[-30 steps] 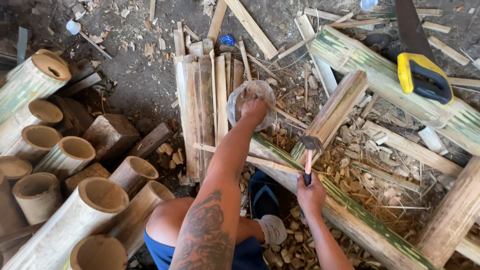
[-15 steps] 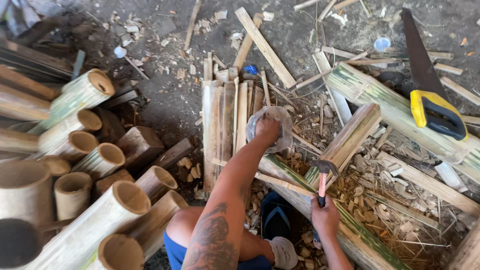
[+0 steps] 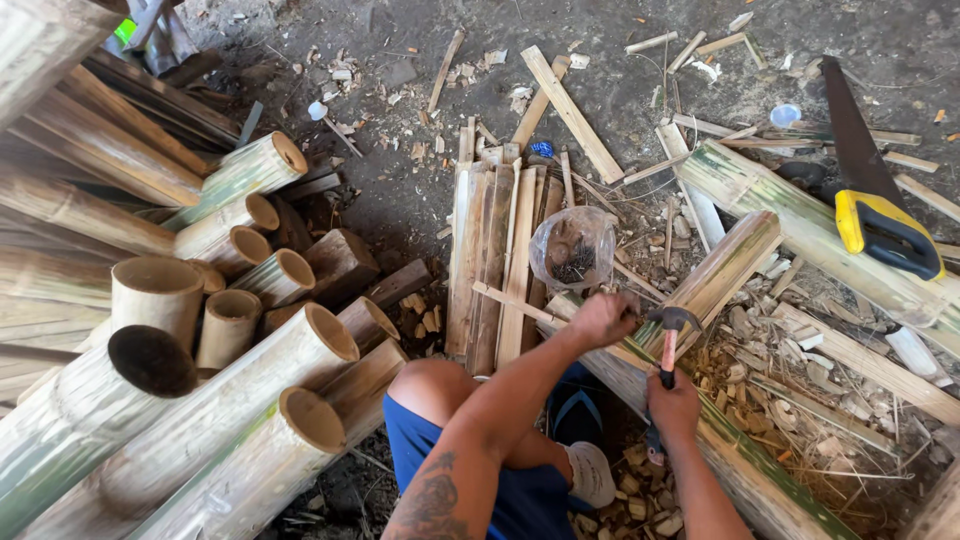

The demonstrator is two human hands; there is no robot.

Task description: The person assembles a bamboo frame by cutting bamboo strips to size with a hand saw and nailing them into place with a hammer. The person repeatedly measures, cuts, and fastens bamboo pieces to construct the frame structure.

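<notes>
Head view: hammering a nail into bamboo, fingers sitting close to the strike.
The left hand (image 3: 600,318) is pinching something small, likely a nail, on the bamboo pole (image 3: 640,375); the right hand (image 3: 672,405) is gripping the hammer (image 3: 668,335), whose glancing blow could be hitting fingers.

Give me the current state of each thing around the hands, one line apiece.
Left hand: closed, pressed on the bamboo pole beside the hammer head.
Right hand: closed around the hammer handle.
Hammer: upright, head at the pole.
Clear bag of nails: open, resting on the split bamboo slats.
Handsaw: lying flat, untouched.
Cut bamboo tubes: stacked, open ends showing.
</notes>
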